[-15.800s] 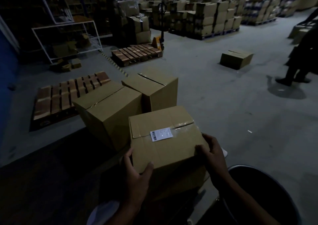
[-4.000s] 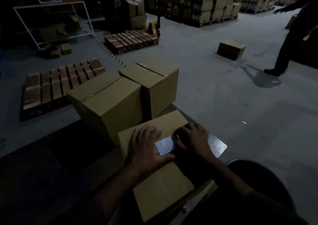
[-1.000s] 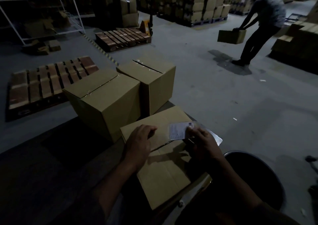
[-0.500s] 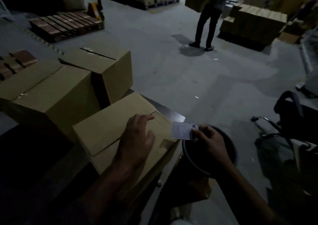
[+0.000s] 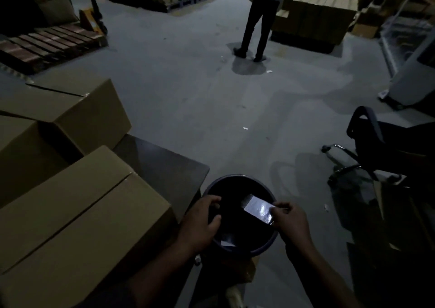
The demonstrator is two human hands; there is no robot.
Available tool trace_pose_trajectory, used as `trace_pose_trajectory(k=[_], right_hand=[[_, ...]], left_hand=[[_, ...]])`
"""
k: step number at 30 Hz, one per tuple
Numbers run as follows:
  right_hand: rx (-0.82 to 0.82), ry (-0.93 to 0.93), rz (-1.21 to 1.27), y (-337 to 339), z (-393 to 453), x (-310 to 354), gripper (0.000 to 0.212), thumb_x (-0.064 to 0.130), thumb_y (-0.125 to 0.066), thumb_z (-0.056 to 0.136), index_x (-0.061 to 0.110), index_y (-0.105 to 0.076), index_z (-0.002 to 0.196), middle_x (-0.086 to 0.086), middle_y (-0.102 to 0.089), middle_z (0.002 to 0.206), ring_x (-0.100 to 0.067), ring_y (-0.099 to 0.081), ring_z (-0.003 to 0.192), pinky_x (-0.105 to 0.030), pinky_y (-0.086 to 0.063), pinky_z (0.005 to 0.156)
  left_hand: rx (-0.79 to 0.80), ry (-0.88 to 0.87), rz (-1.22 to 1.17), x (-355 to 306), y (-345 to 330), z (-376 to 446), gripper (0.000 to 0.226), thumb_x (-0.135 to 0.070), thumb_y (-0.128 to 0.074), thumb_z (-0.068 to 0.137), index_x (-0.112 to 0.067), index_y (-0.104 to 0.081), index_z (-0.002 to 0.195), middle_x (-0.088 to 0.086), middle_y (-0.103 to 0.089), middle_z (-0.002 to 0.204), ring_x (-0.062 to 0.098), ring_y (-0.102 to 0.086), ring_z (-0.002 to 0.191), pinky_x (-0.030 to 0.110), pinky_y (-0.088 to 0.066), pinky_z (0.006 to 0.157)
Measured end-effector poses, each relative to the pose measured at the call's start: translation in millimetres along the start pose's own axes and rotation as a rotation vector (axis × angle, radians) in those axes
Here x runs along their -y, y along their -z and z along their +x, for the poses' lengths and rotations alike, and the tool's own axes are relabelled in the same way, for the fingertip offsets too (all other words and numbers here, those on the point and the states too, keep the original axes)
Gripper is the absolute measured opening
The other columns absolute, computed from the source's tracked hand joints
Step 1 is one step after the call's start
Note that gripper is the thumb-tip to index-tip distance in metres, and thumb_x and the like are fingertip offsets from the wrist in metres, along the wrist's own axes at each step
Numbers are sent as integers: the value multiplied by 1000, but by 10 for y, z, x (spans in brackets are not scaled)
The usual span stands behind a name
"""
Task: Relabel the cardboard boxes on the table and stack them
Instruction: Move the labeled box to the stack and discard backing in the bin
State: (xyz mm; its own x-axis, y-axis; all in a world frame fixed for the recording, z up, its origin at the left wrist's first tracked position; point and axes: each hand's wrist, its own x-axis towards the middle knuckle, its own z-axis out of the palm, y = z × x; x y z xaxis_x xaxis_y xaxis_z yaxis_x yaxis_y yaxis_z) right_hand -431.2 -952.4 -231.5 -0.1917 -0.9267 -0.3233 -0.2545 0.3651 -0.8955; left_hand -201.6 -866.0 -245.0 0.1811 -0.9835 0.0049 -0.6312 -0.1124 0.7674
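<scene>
Both hands now off the box (image 5: pixel 77 216), over the bin (image 5: pixel 270 244): right hand (image 5: pixel 288 220) pinching the label (image 5: pixel 257 209), left hand (image 5: pixel 202 223) loosely curled, empty.

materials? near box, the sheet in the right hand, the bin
Near box: corrugated cardboard by the look, matte brown, folded flaps meeting at a top seam.
Sheet, pinched by the right hand: glossy, likely label backing or film; it glares white.
Bin: dark, smooth round rim, probably plastic; too dim to be sure.
</scene>
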Motion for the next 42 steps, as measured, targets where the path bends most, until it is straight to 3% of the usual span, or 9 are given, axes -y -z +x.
trace_pose_trajectory(k=[3,6,11,16,20,24,33,38,42], right_hand=[[40,-47,-156,52,275,-180,8,11,-67,73,7,-69,80,-8,-71,70,-22,-68,61,-32,-52,56],[84,-33,-255,7,510,-275,15,22,-63,66,11,-65,76,-4,-68,67,-25,-69,68,-34,-53,62],[177,94,-550,-61,667,-285,18,33,-68,83,21,-55,87,2,-64,79,-23,-63,76,-34,-47,65],[330,212,-776,-75,617,-377,18,40,-66,86,26,-55,80,7,-65,78,-18,-64,75,-33,-50,65],[461,346,-688,-258,479,-152,11,36,-69,90,27,-62,87,12,-66,81,-10,-65,80,-31,-51,68],[614,629,-497,-633,260,276,7,30,-71,91,28,-65,90,14,-68,85,-2,-64,81,-27,-50,70],[823,1024,-126,-1463,-716,1222,10,29,-64,94,20,-64,98,4,-66,92,-8,-66,86,-31,-55,73],[901,1207,-351,-1923,-1062,1317,27,32,-58,100,22,-65,124,3,-65,123,-15,-58,112,-31,-48,90],[955,1421,-724,-2332,-1282,1140,56,45,-42,103,16,-45,151,-4,-43,158,-21,-37,146,-38,-26,119]], left_hand=[[37,115,10,-3,-192,99,45,-28,-66,91,-31,-58,134,-17,-63,116,-1,-62,110,39,-54,97],[13,155,16,-120,-328,192,43,-27,-67,91,-33,-58,133,-20,-65,113,-2,-63,106,37,-55,95],[-29,198,20,-261,-393,238,43,-23,-70,94,-31,-59,135,-19,-65,113,-1,-63,107,33,-54,97],[-83,242,-35,-343,-249,187,42,-23,-69,98,-35,-57,136,-20,-65,117,-3,-62,113,37,-55,99],[-181,253,-84,-396,-27,121,41,-24,-69,98,-38,-57,135,-22,-67,116,-4,-65,112,39,-56,100],[-346,215,-105,-459,228,-16,37,-20,-70,96,-35,-62,129,-20,-69,116,-3,-65,115,37,-55,102],[-728,155,-153,-677,922,-563,35,-10,-65,99,-31,-65,127,-12,-67,125,5,-69,111,28,-59,90],[-796,245,64,-320,1320,-910,40,-18,-65,101,-28,-59,139,-11,-58,140,4,-56,128,26,-49,105],[-610,445,320,286,1480,-1199,57,-35,-48,109,-15,-36,161,-1,-31,169,13,-24,156,29,-22,126]])
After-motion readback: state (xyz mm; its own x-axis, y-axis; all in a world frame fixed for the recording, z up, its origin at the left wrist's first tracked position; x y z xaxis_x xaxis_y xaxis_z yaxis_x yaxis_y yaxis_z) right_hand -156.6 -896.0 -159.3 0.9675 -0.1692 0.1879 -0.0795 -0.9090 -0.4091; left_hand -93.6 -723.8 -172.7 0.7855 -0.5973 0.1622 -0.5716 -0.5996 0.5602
